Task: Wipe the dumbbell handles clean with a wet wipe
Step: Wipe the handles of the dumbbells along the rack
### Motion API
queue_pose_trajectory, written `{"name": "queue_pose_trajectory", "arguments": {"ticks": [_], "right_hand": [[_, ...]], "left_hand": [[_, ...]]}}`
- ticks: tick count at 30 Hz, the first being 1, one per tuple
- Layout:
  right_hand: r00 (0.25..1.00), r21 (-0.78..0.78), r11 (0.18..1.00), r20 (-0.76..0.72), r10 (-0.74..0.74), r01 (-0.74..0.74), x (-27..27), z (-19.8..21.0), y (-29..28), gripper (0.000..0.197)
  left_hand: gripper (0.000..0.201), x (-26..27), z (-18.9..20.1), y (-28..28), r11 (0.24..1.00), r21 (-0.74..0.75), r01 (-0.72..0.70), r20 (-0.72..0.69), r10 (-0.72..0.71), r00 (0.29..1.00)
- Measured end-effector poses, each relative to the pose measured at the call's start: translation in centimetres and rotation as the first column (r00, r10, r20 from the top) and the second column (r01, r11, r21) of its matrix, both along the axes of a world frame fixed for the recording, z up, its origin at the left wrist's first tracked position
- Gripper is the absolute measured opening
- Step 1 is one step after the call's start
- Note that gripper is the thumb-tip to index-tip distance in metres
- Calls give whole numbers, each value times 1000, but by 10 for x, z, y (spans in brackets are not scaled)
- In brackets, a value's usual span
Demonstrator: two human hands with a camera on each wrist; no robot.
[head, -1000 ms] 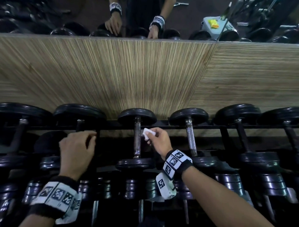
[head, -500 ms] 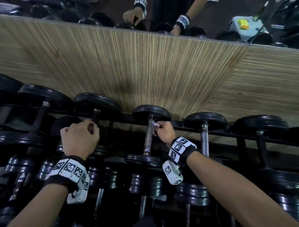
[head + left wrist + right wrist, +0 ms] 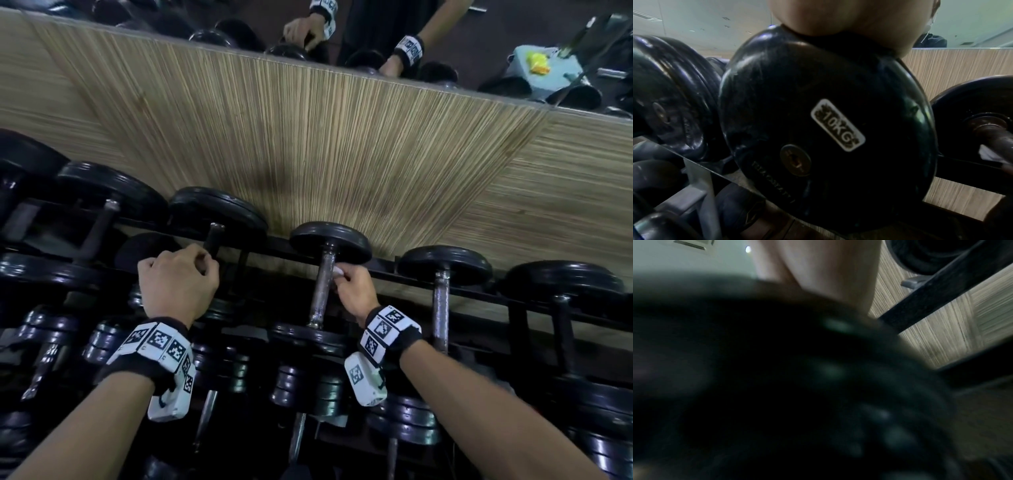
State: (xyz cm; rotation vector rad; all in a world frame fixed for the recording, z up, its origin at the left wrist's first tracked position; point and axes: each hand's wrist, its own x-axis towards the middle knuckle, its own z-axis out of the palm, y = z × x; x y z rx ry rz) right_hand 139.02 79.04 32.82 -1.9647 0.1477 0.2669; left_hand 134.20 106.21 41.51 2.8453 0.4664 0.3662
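A row of black dumbbells lies on a dark rack [image 3: 411,274] against a wood-grain wall. My right hand [image 3: 346,284] pinches a small white wet wipe [image 3: 338,271] and holds it against the upper part of the middle dumbbell's worn steel handle [image 3: 322,291]. The wipe [image 3: 988,154] also shows beside that handle in the left wrist view. My left hand [image 3: 181,277] curls round the handle [image 3: 212,240] of the neighbouring dumbbell to the left, whose plate [image 3: 828,129] is marked 10KG. The right wrist view is dark and blurred.
More dumbbells [image 3: 442,308] sit to the right and left, and smaller ones [image 3: 301,387] fill the lower tier. A mirror [image 3: 376,34] above the wood panel [image 3: 308,154] reflects my hands. A light blue box [image 3: 544,65] appears in the reflection.
The wipe in my right hand has moved left from beside the middle handle to press against it near the top plate. My left hand kept its grip on the neighbouring handle; the view tilted.
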Motion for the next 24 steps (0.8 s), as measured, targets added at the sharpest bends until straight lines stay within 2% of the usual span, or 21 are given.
{"name": "queue_pose_trajectory", "arguments": {"ticks": [4, 10, 16, 21, 24], "right_hand": [[1000, -25, 1000, 27, 16, -15, -25, -11, -6, 26], [999, 13, 1000, 39, -26, 26, 1, -13, 0, 24], [1000, 101, 995, -24, -13, 16, -34, -4, -9, 30], [1000, 15, 1000, 9, -19, 19, -14, -3, 2, 24], [999, 33, 999, -21, -32, 32, -19, -1, 2, 24]], "left_hand": [[12, 0, 0, -1, 1000, 8, -2, 6, 2, 1000], [13, 1, -3, 0, 1000, 9, -5, 2, 5, 1000], [13, 0, -1, -1, 1000, -1, -16, 10, 16, 1000], [15, -1, 2, -2, 1000, -16, -1, 11, 1, 1000], [15, -2, 3, -2, 1000, -26, -1, 23, 1, 1000]]}}
